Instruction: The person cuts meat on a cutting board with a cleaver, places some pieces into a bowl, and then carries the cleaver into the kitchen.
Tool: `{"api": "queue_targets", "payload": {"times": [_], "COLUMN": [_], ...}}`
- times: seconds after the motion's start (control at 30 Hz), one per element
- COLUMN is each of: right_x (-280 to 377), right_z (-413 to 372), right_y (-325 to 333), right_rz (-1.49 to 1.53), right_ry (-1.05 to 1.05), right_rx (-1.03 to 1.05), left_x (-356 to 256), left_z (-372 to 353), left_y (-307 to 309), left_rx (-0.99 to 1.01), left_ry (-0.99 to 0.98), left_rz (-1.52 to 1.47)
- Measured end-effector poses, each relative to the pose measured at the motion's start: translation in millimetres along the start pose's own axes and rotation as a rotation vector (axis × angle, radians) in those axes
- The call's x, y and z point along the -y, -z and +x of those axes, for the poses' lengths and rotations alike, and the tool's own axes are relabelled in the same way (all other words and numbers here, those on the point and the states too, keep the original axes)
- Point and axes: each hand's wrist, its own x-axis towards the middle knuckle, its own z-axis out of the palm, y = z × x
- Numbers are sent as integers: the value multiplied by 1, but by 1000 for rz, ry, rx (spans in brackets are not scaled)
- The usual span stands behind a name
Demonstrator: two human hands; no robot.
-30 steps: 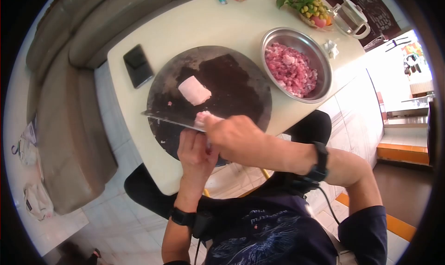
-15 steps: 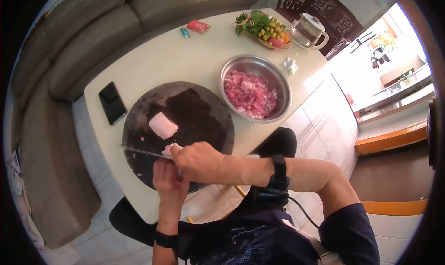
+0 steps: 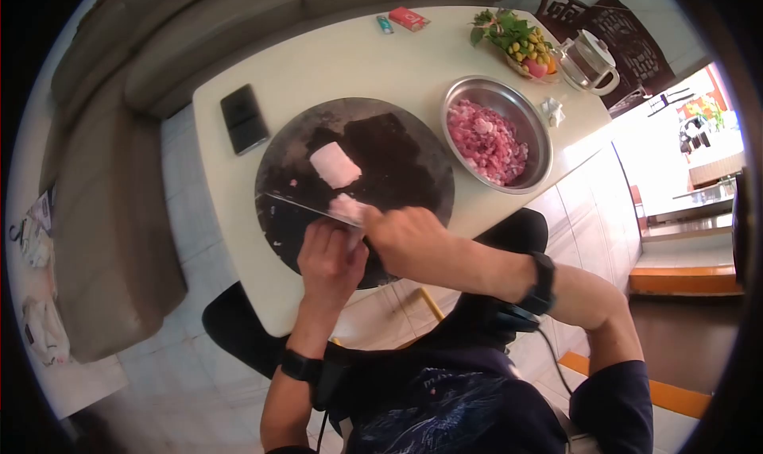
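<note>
My right hand is closed around the handle of a knife, whose thin blade points left across a round dark cutting board. Against the near side of the blade, my left hand has its fingers curled on a pale piece of meat, mostly hidden by both hands. Just beyond the blade lies a small pink cut of meat. A larger pale pink block of meat rests farther back on the board, apart from both hands.
Right of the board stands a steel bowl of chopped meat. A phone lies to the left. Toward the back are a red packet, a fruit basket, a glass pitcher and crumpled tissue.
The whole view has shifted, so the table and board appear higher and farther right. More of the small cut of meat shows beyond the blade. Both hands keep their holds.
</note>
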Motion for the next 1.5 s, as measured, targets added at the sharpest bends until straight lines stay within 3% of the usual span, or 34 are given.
{"api": "queue_targets", "payload": {"times": [0.07, 0.17, 0.2, 0.3, 0.33, 0.47, 0.53, 0.57, 0.7, 0.77, 0.9, 0.97, 1.07, 1.1, 1.23, 1.37, 1.43, 1.47, 1.5], "right_x": [2, 1, 0, -3, 2, 2, 0, -2, -1, -1, 0, 6, 5, 3, 0, 1, 1, -2, -5], "right_z": [-27, -43, -35, 21, 39, 4, -27, -30, -7, 18, 2, -28, -42, -36, 28, 25, -9, -19, -28], "right_y": [21, 36, 28, 0, -3, 11, 28, 31, 7, -16, 3, 27, 31, 24, -18, -10, 11, 14, 17], "right_rz": [-90, -84, -73, -7, -41, -63, -137, -141, -110, -69, -55, -222, -258, -248, -139, -153, -212, -218, -216], "right_ry": [-165, -330, -335, 10, -57, -62, -188, -182, -171, 42, 5, -171, -231, -234, 91, 41, -75, -73, -146], "right_rx": [246, 379, 380, 58, 255, 132, 358, 361, 250, 43, 47, 321, 362, 356, 19, 39, 257, 249, 264], "left_x": [-1, -2, -2, -4, -5, -5, -4, -2, -1, -3, -5, -6, -5, -7, -7, -5, -3, 2, 2], "left_z": [5, 4, 4, 3, 4, -2, -2, 0, -1, -2, -3, -5, -2, -4, -8, -20, -29, -32, -27], "left_y": [-1, -2, -1, -3, -2, -4, -4, -5, -4, -5, -6, -7, -5, -5, -5, -1, 3, 4, 7], "left_rx": [-37, -42, -39, -28, -27, -70, -62, -69, -58, -56, -96, -126, -97, -81, -49, -110, -332, -415, -422], "left_ry": [-10, -5, 2, 29, 39, 40, 39, 43, 13, 38, 31, 58, -12, -50, 6, -74, 95, 301, 294], "left_rz": [3, -33, -31, -20, -3, -4, -25, -24, -31, -4, 19, 40, 11, -30, -19, -3, 74, -10, -11]}}
